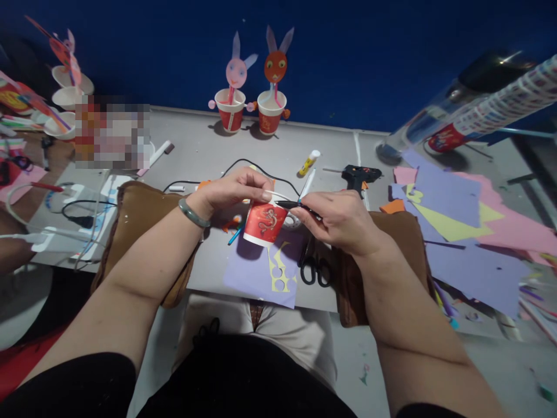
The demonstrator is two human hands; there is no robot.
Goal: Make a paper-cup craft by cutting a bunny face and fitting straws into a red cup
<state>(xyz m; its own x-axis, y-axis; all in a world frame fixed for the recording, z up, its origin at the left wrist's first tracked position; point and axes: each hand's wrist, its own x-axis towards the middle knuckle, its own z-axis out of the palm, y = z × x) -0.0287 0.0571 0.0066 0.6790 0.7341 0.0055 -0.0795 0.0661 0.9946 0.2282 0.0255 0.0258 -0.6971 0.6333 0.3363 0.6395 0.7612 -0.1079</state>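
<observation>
Presently, left hand point(246, 187) pinches cup point(265, 223) by far rim — right hand point(339, 217) grips black tool point(290, 204), tip pointing left at rim.

Beyond the left hand point(243, 190), open tabletop point(195, 136) runs to two cup figures point(230, 111), but a black cable point(237, 161) arcs across first. Just beyond the right hand point(335, 219), a glue stick point(309, 164) and glue gun point(360, 174) obstruct; scissors point(322, 283) lie on its near side. The red cup point(261, 226) fills the space between both hands.
</observation>
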